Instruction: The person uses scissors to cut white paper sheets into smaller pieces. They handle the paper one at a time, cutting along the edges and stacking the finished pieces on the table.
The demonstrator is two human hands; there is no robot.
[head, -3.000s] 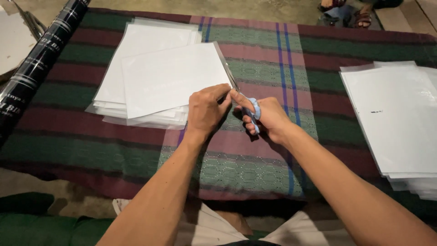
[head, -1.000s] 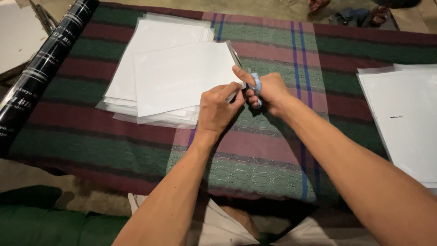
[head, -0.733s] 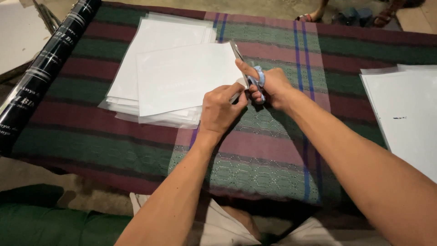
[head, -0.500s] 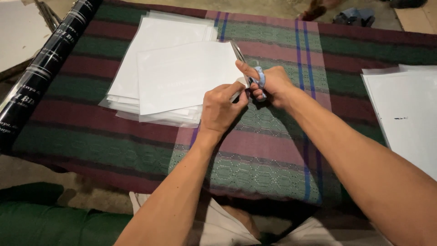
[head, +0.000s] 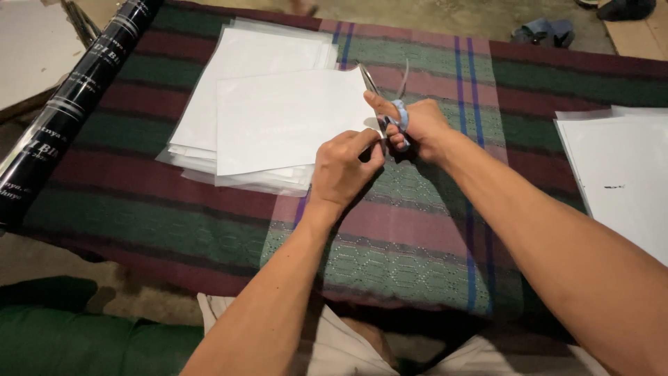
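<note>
My right hand (head: 417, 129) grips blue-handled scissors (head: 390, 104) whose blades stand apart at the right edge of a white sheet (head: 285, 122). My left hand (head: 344, 167) pinches that sheet's lower right corner, right beside the scissors' handles. The sheet lies on top of a stack of white sheets (head: 229, 83) on a striped green and maroon cloth (head: 139, 209).
A black roll with silver bands (head: 69, 104) lies along the cloth's left edge. A second pile of white sheets (head: 619, 174) sits at the right. Sandals (head: 543, 31) lie on the ground beyond the cloth. A green cushion (head: 62, 334) is at the lower left.
Both hands have moved farther up the right edge of the top sheet, away from me, with the scissors. The blades now stand apart.
</note>
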